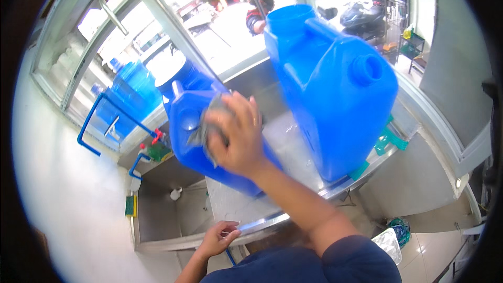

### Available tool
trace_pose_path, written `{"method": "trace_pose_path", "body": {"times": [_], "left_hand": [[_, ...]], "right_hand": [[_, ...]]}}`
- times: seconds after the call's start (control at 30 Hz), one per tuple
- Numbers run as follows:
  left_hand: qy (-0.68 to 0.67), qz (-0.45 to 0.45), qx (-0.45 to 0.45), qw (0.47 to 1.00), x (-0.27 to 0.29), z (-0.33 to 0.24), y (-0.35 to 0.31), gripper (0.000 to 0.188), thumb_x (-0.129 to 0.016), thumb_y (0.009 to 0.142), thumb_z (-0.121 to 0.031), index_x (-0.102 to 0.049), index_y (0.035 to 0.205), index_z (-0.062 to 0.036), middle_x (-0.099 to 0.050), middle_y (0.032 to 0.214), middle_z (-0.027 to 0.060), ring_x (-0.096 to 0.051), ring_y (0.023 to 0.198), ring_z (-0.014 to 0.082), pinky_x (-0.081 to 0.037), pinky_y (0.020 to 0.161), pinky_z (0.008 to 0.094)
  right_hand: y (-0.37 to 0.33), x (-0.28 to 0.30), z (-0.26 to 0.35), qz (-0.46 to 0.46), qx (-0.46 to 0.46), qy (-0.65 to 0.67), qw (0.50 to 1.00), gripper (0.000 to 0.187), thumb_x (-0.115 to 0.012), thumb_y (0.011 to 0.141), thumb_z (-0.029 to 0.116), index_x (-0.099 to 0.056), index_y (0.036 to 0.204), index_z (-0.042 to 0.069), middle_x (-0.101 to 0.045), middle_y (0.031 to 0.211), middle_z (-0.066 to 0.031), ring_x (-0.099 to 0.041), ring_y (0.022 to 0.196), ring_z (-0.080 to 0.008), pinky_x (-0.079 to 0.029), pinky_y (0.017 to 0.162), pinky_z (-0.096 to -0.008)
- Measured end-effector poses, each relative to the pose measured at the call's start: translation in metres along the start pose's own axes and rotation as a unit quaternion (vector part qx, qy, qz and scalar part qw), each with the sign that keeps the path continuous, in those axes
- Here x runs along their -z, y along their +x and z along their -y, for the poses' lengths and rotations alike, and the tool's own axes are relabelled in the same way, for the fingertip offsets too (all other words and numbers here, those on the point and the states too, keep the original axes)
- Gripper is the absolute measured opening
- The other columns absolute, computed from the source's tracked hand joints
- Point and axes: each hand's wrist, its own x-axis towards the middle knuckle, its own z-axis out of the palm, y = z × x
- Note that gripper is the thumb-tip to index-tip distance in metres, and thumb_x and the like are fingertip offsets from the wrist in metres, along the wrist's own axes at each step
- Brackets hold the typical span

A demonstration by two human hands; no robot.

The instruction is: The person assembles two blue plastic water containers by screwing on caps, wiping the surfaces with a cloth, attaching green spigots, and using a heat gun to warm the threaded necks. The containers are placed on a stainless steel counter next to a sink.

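Pressed by the right hand (pixel 243 142) gripping a grey cloth (pixel 201 135), the left blue container (pixel 201 165) could skid, since the left hand (pixel 218 239), loosely half-curled, seemingly empty, isn't bracing it.

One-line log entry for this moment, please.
right hand: holds grey cloth against blue jug; left hand: near sink edge; other blue jug: at right

Apparently a street-front water shop's wash area: a long stainless-steel sink (pixel 166 187) holds opaque blue plastic jugs (pixel 340 94), with translucent blue bottles (pixel 135 91) behind its left end and a dark motorcycle (pixel 361 19) outdoors beyond it.
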Motion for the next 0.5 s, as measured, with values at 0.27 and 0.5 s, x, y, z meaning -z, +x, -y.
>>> {"method": "trace_pose_path", "body": {"times": [0.27,0.5], "left_hand": [[-0.024,-0.017,0.042,0.999,-0.003,0.006,-0.044,0.030,-0.070,0.093,-0.018,-0.064,0.118,-0.0036,-0.060,0.096,0.0032,-0.060,0.091,0.0100,-0.051,0.079,0.0254],[-0.096,0.010,0.024,0.995,-0.018,0.000,-0.039,0.041,-0.069,0.092,-0.017,-0.057,0.129,-0.0057,-0.061,0.113,0.0046,-0.060,0.101,0.0141,-0.050,0.091,0.0305]], "right_hand": [[-0.031,-0.007,-0.103,0.250,-0.539,0.332,0.732,0.055,-0.043,0.102,0.042,-0.054,0.134,-0.001,-0.062,0.122,-0.0135,-0.058,0.108,-0.0178,-0.045,0.092,-0.0285],[-0.142,0.071,-0.046,0.196,-0.552,0.179,0.790,0.046,-0.036,0.105,0.024,-0.045,0.141,-0.002,-0.056,0.134,-0.0171,-0.052,0.124,-0.0244,-0.039,0.103,-0.0309]]}}
